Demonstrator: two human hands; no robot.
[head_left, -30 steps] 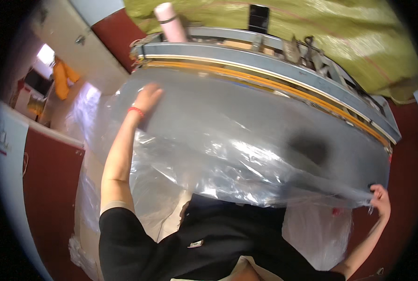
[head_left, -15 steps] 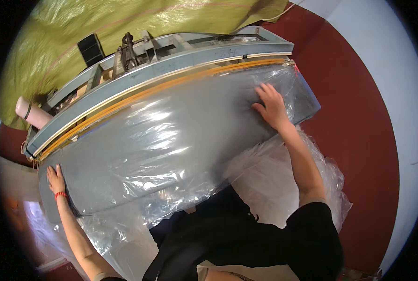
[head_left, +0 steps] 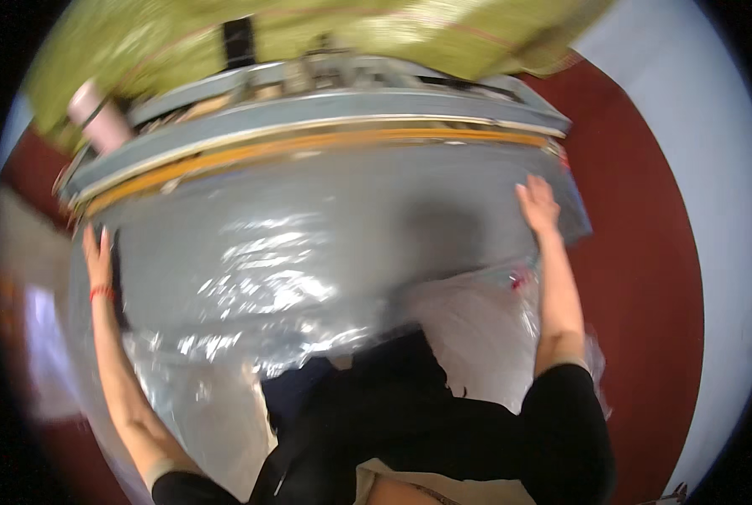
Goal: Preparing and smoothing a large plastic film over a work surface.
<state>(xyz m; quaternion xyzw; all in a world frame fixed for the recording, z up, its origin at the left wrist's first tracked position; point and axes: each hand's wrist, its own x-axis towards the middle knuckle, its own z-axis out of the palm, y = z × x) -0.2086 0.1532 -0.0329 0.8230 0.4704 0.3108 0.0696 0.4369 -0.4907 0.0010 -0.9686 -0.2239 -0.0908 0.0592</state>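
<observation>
A clear plastic sheet (head_left: 262, 286) lies over a long grey work surface (head_left: 359, 181) and hangs over its near edge toward me. My left hand (head_left: 99, 259), with a red band at the wrist, rests on the sheet by the surface's left end, its fingers stretched out. At the right end, my right hand (head_left: 540, 208) lies on the sheet with its fingers spread forward. Neither hand grips anything that I can see. Ripples in the film shine between the two hands.
Behind the surface runs a blue-grey metal frame (head_left: 309, 111) with an orange strip (head_left: 351, 137) along it. A pink bottle (head_left: 98, 118) and a dark flat phone-like object (head_left: 239, 42) stand beyond, near yellow-green woven sheeting (head_left: 351, 25). More loose film (head_left: 481, 337) bunches near my body.
My right hand has slid right to the surface's right end. The left hand stays near the left end. The view has turned and shifted, so the surface now looks more level.
</observation>
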